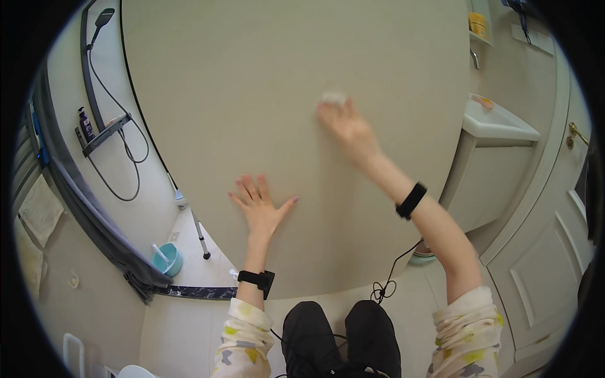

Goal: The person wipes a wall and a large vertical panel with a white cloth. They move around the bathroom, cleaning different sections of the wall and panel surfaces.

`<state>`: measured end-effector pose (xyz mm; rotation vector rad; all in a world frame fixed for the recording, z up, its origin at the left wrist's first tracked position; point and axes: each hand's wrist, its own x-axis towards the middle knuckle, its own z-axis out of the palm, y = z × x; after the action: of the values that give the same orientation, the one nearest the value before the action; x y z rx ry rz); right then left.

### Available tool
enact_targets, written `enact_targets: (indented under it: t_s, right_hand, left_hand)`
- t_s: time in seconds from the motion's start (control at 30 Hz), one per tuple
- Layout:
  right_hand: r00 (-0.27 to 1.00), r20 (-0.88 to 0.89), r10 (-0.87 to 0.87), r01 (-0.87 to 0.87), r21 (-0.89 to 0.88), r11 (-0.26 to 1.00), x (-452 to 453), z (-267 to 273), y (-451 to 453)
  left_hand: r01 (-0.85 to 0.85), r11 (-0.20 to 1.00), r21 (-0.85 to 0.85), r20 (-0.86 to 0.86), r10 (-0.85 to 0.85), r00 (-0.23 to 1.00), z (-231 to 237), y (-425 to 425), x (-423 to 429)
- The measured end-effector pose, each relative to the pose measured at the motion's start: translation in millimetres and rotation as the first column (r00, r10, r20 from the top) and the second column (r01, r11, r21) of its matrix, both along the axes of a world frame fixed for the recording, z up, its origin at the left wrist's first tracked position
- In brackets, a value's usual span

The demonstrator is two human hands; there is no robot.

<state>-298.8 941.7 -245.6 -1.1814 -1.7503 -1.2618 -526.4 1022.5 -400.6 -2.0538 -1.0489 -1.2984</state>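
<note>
A broad beige panel (283, 61) fills the middle of the view in front of me. My left hand (260, 208) rests palm-down on its lower part, fingers spread and holding nothing. Higher up and to the right, my right hand (347, 130) presses a small white pad (334, 98) to the surface. Motion blurs the pad, so I cannot tell whether it is sponge or folded cloth. Black straps circle both wrists.
To the left, a shower head (104, 18) and hose hang above a shelf with a pump bottle (86, 124); a turquoise basin (168, 260) stands below. A white washbasin (501, 120) on a cabinet and a panelled door (534, 264) are right. A black cable (392, 274) runs near my knees.
</note>
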Motion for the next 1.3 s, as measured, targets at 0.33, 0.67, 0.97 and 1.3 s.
enact_targets:
  t_s: [0.33,0.67,0.97,1.3]
  right_hand:
    - [0.888,0.458,0.042,-0.039,-0.017,0.999,88,142,-10]
    - [0.997,0.018,0.071,-0.072,0.091,0.993,-11,109,43]
    - [0.853,0.489,0.183,-0.093,-0.202,0.975,34,-23,-31]
    - [0.96,0.275,0.047,-0.104,0.195,0.975,32,5,-23]
  left_hand:
    - [0.007,0.998,-0.058,-0.032,-0.009,0.999,7,-8,-2]
    - [-0.004,0.998,-0.057,-0.034,0.002,0.999,4,-6,-1]
    - [-0.014,0.999,-0.04,-0.032,0.013,0.999,3,-7,-2]
    - [-0.031,0.999,-0.024,-0.063,0.029,0.998,2,-4,-4]
